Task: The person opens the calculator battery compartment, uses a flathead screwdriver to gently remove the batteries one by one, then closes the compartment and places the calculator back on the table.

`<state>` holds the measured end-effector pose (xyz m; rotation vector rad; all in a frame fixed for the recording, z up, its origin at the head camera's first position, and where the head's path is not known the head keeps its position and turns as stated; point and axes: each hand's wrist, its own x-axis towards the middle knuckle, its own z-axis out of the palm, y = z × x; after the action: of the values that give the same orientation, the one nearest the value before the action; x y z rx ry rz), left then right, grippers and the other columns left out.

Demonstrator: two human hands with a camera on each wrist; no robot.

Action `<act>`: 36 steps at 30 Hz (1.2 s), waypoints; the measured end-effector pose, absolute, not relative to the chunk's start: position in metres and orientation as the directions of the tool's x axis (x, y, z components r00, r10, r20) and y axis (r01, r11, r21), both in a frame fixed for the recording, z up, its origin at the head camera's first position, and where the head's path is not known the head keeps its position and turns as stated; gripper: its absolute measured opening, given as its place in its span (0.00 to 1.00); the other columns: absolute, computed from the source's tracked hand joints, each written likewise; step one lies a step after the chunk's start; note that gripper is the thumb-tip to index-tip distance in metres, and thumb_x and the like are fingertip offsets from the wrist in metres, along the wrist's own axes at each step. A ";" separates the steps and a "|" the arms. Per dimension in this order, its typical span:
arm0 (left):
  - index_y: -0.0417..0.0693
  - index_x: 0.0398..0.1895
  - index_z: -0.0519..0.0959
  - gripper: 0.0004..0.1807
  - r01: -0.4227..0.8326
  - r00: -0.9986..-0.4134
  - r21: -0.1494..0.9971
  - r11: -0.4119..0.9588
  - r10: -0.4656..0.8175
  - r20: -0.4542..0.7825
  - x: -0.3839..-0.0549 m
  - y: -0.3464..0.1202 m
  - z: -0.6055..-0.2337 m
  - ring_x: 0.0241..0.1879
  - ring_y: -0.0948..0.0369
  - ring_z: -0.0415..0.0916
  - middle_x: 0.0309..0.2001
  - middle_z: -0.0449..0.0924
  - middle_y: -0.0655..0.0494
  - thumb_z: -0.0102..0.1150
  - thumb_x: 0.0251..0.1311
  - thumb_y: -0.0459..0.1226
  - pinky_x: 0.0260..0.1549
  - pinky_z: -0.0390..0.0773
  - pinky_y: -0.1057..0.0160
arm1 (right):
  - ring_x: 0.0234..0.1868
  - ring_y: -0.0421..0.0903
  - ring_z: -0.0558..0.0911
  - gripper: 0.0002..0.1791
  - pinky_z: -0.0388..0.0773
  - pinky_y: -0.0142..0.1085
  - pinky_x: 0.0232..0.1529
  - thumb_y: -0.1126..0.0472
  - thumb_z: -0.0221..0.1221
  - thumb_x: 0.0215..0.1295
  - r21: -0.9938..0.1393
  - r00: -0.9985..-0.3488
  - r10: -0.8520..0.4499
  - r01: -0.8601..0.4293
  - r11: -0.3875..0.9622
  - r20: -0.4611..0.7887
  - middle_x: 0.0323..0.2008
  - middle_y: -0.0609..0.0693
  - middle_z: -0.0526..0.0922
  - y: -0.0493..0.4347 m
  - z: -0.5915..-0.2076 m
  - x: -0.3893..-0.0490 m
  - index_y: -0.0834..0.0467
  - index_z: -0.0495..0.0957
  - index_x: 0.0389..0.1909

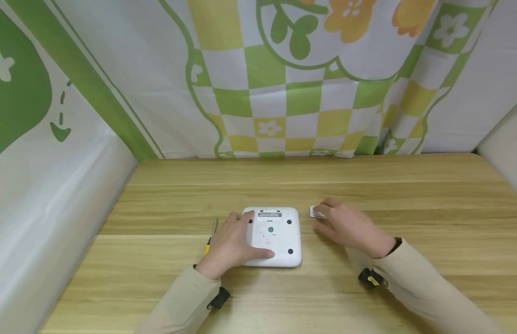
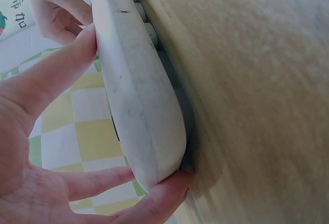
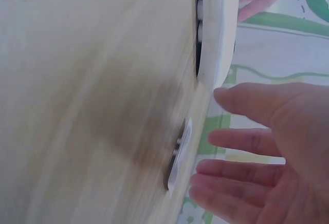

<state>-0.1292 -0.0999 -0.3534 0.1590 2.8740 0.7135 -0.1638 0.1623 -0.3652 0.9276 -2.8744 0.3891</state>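
A white calculator (image 1: 279, 241) lies face down on the table, its keys showing underneath in the left wrist view. The small compartment (image 1: 269, 215) near its far edge is uncovered, with a silvery strip inside. My left hand (image 1: 232, 241) grips the calculator by its left side, thumb on the back and fingertips at the edge. To the right, my right hand (image 1: 346, 225) hovers over a small white cover (image 3: 180, 157) on the table. Its fingers are spread loosely and stand apart from the cover in the right wrist view.
A screwdriver (image 1: 207, 247) with a yellow and black handle lies left of the left hand, partly hidden by it. A patterned curtain (image 1: 283, 102) hangs behind the table's far edge (image 1: 191, 160). White cloth (image 1: 74, 185) rises on the left.
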 end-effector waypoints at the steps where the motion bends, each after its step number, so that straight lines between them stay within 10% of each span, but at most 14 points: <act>1: 0.44 0.66 0.67 0.54 0.059 -0.979 0.472 0.879 0.144 -0.146 -0.129 -0.100 -0.353 0.43 0.52 0.71 0.53 0.71 0.42 0.78 0.33 0.55 0.40 0.75 0.53 | 0.41 0.53 0.83 0.19 0.82 0.45 0.39 0.57 0.62 0.63 -0.228 -0.809 -0.564 -0.587 0.776 0.164 0.48 0.61 0.80 0.161 -0.365 -0.162 0.64 0.79 0.50; 14: 0.44 0.66 0.67 0.54 0.053 -0.978 0.475 0.878 0.142 -0.154 -0.129 -0.100 -0.353 0.40 0.54 0.70 0.52 0.71 0.44 0.78 0.32 0.55 0.37 0.73 0.56 | 0.64 0.62 0.70 0.32 0.71 0.53 0.59 0.47 0.57 0.67 -0.381 -0.792 -0.608 -0.577 0.722 0.049 0.65 0.67 0.67 0.151 -0.368 -0.150 0.60 0.67 0.66; 36: 0.43 0.66 0.67 0.54 0.086 -0.978 0.462 0.882 0.163 -0.130 -0.129 -0.100 -0.353 0.39 0.55 0.70 0.50 0.72 0.43 0.78 0.34 0.55 0.37 0.74 0.56 | 0.71 0.63 0.58 0.41 0.63 0.54 0.65 0.42 0.58 0.64 -0.517 -0.748 -0.663 -0.577 0.632 0.024 0.74 0.64 0.50 0.130 -0.373 -0.132 0.60 0.59 0.71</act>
<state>-0.1295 -0.1003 -0.3527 0.1921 2.8867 0.6980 -0.1315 0.1301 -0.3734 1.1459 -2.9882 0.8481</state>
